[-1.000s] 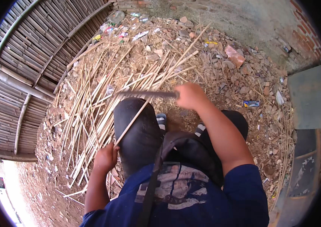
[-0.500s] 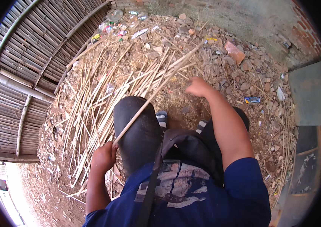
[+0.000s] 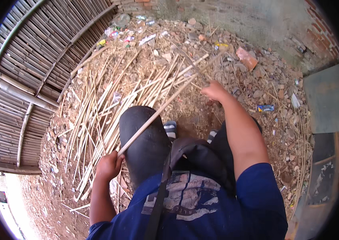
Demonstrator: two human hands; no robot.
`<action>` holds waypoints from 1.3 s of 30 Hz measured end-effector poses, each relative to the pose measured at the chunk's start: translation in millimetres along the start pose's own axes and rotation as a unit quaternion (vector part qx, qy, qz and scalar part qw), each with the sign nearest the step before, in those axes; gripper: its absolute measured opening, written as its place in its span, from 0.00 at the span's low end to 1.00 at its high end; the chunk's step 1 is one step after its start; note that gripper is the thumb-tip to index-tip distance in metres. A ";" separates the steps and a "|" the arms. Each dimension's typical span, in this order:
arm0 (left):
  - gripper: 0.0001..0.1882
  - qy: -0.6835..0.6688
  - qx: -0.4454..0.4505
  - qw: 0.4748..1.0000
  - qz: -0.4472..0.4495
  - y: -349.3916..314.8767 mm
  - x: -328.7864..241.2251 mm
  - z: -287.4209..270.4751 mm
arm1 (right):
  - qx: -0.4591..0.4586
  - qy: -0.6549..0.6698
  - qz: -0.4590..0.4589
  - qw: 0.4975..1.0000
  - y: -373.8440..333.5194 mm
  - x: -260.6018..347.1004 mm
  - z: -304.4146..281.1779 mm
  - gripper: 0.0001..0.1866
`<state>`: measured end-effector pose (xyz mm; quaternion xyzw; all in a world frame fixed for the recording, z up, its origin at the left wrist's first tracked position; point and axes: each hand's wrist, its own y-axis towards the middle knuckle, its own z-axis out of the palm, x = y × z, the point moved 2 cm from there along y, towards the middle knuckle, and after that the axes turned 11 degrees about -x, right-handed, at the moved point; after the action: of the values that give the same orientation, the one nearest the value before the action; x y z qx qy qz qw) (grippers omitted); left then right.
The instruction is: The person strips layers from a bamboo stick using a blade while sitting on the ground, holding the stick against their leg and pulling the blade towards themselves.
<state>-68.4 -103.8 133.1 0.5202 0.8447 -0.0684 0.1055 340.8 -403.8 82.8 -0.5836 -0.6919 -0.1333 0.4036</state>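
Note:
A long pale bamboo strip slants across my left knee, its far end reaching out over the ground ahead and to the right. My left hand is wrapped around its near end. Beyond my knees, my right hand is closed around the grip of a long, thin, dark knife-like blade. The blade points away and to the left, crossing the strip near its far part; whether they touch I cannot tell. The grip itself is hidden in my fingers.
Many cut bamboo strips lie heaped on the left. A bamboo-slat wall stands beyond them. Rubble, a broken brick and wrappers cover the ground before a plastered wall. Grey boards stand at right.
My right hand has shifted slightly right, and the dark blade now shows across the strip. The strip's far end has swung a little right. My left hand keeps its hold.

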 end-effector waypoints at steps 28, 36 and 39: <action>0.19 -0.040 0.003 0.999 -0.005 -10.8 -10.9 -7.0 | -0.078 -0.066 -0.110 0.989 -6.1 3.0 1.3 0.22; 0.18 -0.035 0.011 0.999 -0.004 -18.6 3.5 -3.1 | 0.022 -0.112 -0.159 0.981 -20.9 31.3 0.0 0.28; 0.16 0.002 -0.053 0.999 -0.004 -31.8 13.1 6.0 | -0.041 -0.123 -0.236 0.963 -28.4 19.6 0.0 0.26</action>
<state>-101.9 -108.1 124.2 0.5109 0.8492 -0.0226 0.1315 314.9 -398.1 104.9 -0.4317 -0.8481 -0.1801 0.2488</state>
